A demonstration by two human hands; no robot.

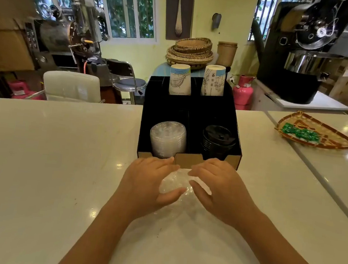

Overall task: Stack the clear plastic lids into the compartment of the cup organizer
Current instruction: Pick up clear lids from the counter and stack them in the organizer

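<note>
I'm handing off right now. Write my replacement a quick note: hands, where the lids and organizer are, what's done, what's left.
Left hand and right hand: both cupped around a bundle of clear lids in thin plastic wrap, low over the counter, just in front of the cup organizer.
Done: a stack of clear lids already sits in the front left compartment; black lids fill the front right.
Left: free the bundle from its wrap if needed and add it onto the clear stack.

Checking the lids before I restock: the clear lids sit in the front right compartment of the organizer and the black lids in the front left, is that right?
No, the sides are swapped. In the head view the clear lids fill the front left compartment of the organizer, and the black lids sit in the front right.
</note>
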